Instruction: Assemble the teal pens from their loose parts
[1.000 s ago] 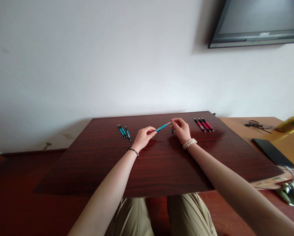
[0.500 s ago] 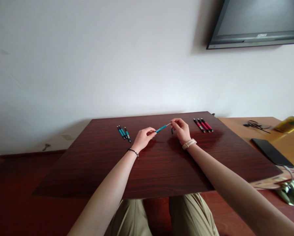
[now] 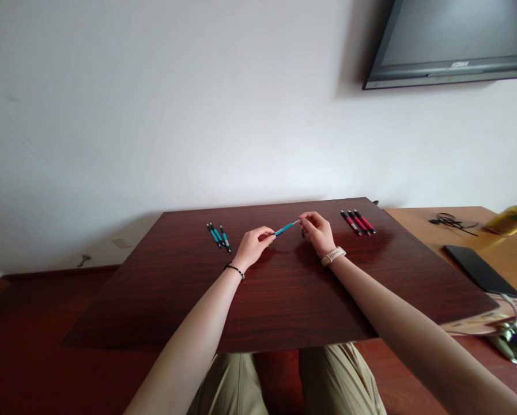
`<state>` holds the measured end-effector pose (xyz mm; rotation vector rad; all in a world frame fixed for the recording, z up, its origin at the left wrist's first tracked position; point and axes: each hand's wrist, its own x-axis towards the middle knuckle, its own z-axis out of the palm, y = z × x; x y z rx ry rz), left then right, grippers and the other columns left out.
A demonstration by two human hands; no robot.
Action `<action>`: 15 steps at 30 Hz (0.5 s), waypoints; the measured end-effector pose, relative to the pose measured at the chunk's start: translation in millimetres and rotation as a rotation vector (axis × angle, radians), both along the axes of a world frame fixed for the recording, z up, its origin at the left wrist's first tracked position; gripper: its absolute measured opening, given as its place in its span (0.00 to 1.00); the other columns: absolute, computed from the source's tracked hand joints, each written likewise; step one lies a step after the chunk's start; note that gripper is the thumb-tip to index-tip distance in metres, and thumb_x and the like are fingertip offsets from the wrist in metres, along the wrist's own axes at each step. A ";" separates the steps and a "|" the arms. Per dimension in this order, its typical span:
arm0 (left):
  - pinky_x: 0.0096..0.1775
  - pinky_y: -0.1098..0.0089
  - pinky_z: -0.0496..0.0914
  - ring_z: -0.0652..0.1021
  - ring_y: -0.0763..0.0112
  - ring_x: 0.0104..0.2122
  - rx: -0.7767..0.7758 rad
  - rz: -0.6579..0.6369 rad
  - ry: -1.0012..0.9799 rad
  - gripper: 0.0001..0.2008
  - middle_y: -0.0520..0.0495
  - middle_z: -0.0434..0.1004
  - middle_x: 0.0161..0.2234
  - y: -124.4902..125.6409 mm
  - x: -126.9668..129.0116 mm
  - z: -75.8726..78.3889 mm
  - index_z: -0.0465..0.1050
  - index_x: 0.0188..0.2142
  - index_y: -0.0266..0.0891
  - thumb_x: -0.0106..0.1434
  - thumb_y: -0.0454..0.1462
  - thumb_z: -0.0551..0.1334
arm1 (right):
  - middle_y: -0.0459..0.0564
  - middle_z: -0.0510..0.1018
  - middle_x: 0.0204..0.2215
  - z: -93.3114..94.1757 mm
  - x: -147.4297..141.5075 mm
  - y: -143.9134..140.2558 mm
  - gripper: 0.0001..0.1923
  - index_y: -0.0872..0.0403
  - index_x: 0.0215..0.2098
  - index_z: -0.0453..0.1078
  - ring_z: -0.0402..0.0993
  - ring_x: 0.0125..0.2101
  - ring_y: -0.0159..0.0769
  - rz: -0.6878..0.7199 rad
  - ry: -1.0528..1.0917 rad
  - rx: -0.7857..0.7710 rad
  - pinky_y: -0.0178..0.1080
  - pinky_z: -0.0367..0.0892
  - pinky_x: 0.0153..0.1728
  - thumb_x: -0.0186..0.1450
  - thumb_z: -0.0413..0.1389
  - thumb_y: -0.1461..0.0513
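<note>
My left hand (image 3: 253,245) pinches the rear end of a teal pen barrel (image 3: 283,229) above the table's middle. From the barrel's far end a thin pale refill (image 3: 296,222) sticks out toward my right hand (image 3: 317,232), whose fingertips are closed at its tip. A small dark piece, perhaps the pen's grip section (image 3: 303,233), shows under the right fingers, mostly hidden. Left of my hands lie three teal and black pens (image 3: 218,236). Several red and black pens (image 3: 357,222) lie side by side to the right.
The dark wooden table (image 3: 189,300) stands against a white wall. At right, a lighter desk (image 3: 431,222) carries a black phone (image 3: 478,270), a coiled cable (image 3: 448,220) and a yellow can (image 3: 511,220). A television (image 3: 452,46) hangs above.
Both hands keep nearly the same pose. The right fingertips have shifted slightly along the refill toward the barrel, and less of the refill shows. The view has tilted a little.
</note>
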<state>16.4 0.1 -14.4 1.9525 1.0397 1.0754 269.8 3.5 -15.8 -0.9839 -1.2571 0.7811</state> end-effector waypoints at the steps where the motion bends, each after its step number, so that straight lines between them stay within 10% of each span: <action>1: 0.40 0.69 0.77 0.84 0.64 0.38 -0.001 -0.002 -0.004 0.13 0.45 0.86 0.41 0.1 0.0 -0.2 0.81 0.44 0.41 0.69 0.46 0.66 | 0.48 0.80 0.33 0.1 -0.7 -0.8 0.15 0.51 0.42 0.76 0.73 0.30 0.35 0.003 -0.001 0.002 0.36 0.68 0.29 0.66 0.64 0.49; 15: 0.40 0.68 0.77 0.84 0.63 0.38 -0.023 0.020 -0.018 0.13 0.44 0.86 0.41 -1.8 0.8 0.2 0.82 0.45 0.40 0.68 0.45 0.67 | 0.48 0.79 0.34 -0.9 -0.5 -3.0 0.14 0.51 0.42 0.76 0.73 0.30 0.35 -0.003 0.032 0.006 0.37 0.68 0.29 0.67 0.64 0.50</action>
